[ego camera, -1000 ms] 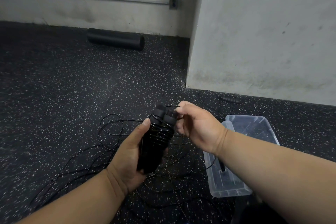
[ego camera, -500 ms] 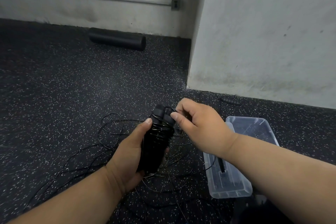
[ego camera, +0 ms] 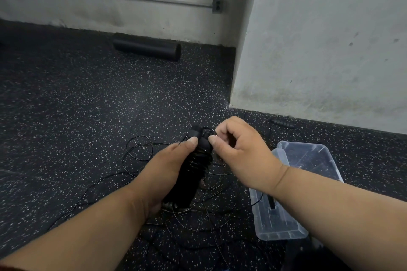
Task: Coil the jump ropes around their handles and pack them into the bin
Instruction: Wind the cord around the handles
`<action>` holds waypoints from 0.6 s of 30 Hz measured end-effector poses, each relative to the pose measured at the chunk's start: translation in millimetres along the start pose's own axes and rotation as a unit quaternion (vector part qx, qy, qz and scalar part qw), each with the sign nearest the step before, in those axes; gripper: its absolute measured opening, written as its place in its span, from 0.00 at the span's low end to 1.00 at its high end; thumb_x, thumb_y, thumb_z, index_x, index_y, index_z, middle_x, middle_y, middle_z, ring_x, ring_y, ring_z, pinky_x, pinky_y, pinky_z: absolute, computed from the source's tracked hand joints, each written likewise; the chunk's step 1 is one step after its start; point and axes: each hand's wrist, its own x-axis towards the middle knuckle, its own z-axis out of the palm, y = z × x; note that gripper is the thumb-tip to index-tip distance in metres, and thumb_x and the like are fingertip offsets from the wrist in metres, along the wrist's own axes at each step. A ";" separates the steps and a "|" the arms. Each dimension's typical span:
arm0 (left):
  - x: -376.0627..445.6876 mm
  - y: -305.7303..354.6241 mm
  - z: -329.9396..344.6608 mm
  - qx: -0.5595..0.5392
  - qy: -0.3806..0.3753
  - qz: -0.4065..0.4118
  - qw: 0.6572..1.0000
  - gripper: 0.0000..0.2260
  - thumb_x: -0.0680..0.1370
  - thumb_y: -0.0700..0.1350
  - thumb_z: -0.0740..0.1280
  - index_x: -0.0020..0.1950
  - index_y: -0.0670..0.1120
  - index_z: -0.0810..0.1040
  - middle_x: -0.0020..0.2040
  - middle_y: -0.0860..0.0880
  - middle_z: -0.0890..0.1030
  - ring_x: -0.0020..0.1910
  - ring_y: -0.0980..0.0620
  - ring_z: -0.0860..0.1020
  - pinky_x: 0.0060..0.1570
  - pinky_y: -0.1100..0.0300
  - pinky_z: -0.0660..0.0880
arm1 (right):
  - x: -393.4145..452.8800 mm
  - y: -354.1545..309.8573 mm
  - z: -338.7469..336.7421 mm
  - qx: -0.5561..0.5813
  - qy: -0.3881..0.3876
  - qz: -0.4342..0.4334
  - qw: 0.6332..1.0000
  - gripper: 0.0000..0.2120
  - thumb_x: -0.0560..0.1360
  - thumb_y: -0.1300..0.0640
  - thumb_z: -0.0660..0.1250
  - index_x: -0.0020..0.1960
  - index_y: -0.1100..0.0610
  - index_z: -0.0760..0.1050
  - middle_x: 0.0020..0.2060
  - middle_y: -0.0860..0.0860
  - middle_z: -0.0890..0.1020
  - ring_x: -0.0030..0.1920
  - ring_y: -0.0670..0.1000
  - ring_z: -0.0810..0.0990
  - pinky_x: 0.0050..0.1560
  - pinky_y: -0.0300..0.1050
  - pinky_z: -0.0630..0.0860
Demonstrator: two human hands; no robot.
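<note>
Floor point(ego camera: 66, 116): dark speckled rubber, bare and open to the left of the grip and beyond it, up to the far wall.
Roller point(ego camera: 146, 46): black cylinder lying along the far wall's base, well beyond the grip and apart from it.
Loose rope point(ego camera: 141, 149): thin black cord in tangled loops on the floor, spreading left of, under and nearer than the grip; one loop arcs just left of the left thumb.
Left hand point(ego camera: 163, 174): closed around the lower part of the handles, thumb pressed up along their left side near the top.
Handles point(ego camera: 193, 171): black pair held together, tilted with tops away from the person, cord wound in turns round the upper half; held above the floor, left of the bin.
Right hand point(ego camera: 242, 152): at the handles' top, thumb and forefinger pinched narrow on the cord end there; other fingers curled.
Spare handle point(ego camera: 283, 123): small ribbed black piece on the floor beyond the right hand, close to the wall's foot.
Bin point(ego camera: 326, 160): clear plastic, open, on the floor just right of the grip, partly behind the right forearm; a dark stick-like item lies inside near its near end.
Wall point(ego camera: 330, 39): pale corner block standing beyond and right of the grip, its base edge running close behind the bin.
</note>
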 end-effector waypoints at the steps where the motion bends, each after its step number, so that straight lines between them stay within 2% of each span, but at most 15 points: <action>1: 0.3 1.8 -1.3 0.002 -0.004 -0.004 1.000 0.23 0.81 0.61 0.67 0.63 0.43 0.80 0.49 0.38 0.85 0.42 0.39 0.82 0.37 0.51 0.79 | 0.1 -0.8 2.3 0.052 -0.013 0.042 0.998 0.11 0.80 0.57 0.71 0.41 0.54 0.72 0.37 0.46 0.73 0.37 0.46 0.70 0.41 0.39 0.69; 3: 1.1 3.6 -4.6 0.014 -0.010 -0.007 1.000 0.23 0.81 0.60 0.67 0.62 0.42 0.80 0.49 0.36 0.85 0.42 0.39 0.81 0.38 0.50 0.78 | 3.0 -4.0 7.2 0.191 -0.046 0.136 0.971 0.09 0.79 0.55 0.70 0.41 0.52 0.74 0.36 0.48 0.73 0.38 0.49 0.69 0.42 0.44 0.69; 5: -0.7 2.0 -2.3 0.060 -0.021 -0.002 0.998 0.20 0.81 0.58 0.69 0.60 0.41 0.79 0.48 0.34 0.85 0.40 0.39 0.82 0.39 0.49 0.78 | 12.2 -3.6 4.8 0.342 -0.071 0.231 0.908 0.06 0.75 0.52 0.70 0.41 0.50 0.75 0.37 0.49 0.75 0.41 0.52 0.71 0.46 0.49 0.68; 7: -4.7 -6.0 6.0 0.107 -0.050 -0.004 0.993 0.13 0.83 0.51 0.69 0.59 0.42 0.79 0.46 0.35 0.86 0.38 0.41 0.83 0.38 0.51 0.79 | 25.0 -1.4 -6.1 0.463 -0.116 0.292 0.829 0.07 0.72 0.52 0.69 0.38 0.51 0.72 0.36 0.49 0.74 0.37 0.50 0.70 0.43 0.46 0.67; 9: -9.0 -13.4 15.8 0.125 -0.079 0.001 0.989 0.11 0.82 0.49 0.71 0.57 0.42 0.79 0.42 0.42 0.86 0.37 0.46 0.83 0.35 0.55 0.79 | 32.5 2.6 -15.4 0.509 -0.154 0.322 0.783 0.14 0.74 0.52 0.68 0.33 0.50 0.68 0.31 0.48 0.71 0.34 0.48 0.65 0.39 0.45 0.63; 12: -9.9 -16.7 16.5 0.082 -0.119 0.020 0.989 0.20 0.74 0.55 0.74 0.56 0.41 0.79 0.43 0.44 0.83 0.40 0.47 0.81 0.40 0.53 0.80 | 32.6 8.2 -16.6 0.547 -0.171 0.347 0.743 0.19 0.76 0.52 0.65 0.28 0.51 0.64 0.27 0.47 0.68 0.35 0.48 0.61 0.37 0.43 0.67; 14: -8.2 -13.2 10.3 0.044 -0.124 0.022 0.991 0.23 0.70 0.56 0.74 0.56 0.41 0.78 0.44 0.43 0.82 0.41 0.45 0.81 0.42 0.51 0.80 | 32.3 8.0 -14.5 0.573 -0.143 0.336 0.733 0.19 0.75 0.54 0.66 0.28 0.51 0.65 0.28 0.48 0.71 0.36 0.49 0.65 0.40 0.45 0.68; 16: -6.7 -10.5 3.5 0.061 -0.117 0.023 0.991 0.22 0.69 0.57 0.75 0.54 0.43 0.80 0.43 0.44 0.83 0.40 0.46 0.82 0.40 0.52 0.80 | 34.1 6.8 -16.6 0.577 -0.111 0.326 0.740 0.18 0.75 0.55 0.66 0.28 0.51 0.66 0.26 0.47 0.71 0.33 0.48 0.69 0.39 0.44 0.68; 18: -5.9 -9.3 1.1 0.110 -0.133 0.022 0.985 0.19 0.71 0.56 0.75 0.55 0.45 0.82 0.44 0.44 0.85 0.41 0.46 0.83 0.41 0.53 0.80 | 35.6 4.8 -19.6 0.583 -0.137 0.311 0.738 0.17 0.77 0.54 0.65 0.30 0.51 0.67 0.22 0.46 0.66 0.29 0.47 0.67 0.38 0.43 0.68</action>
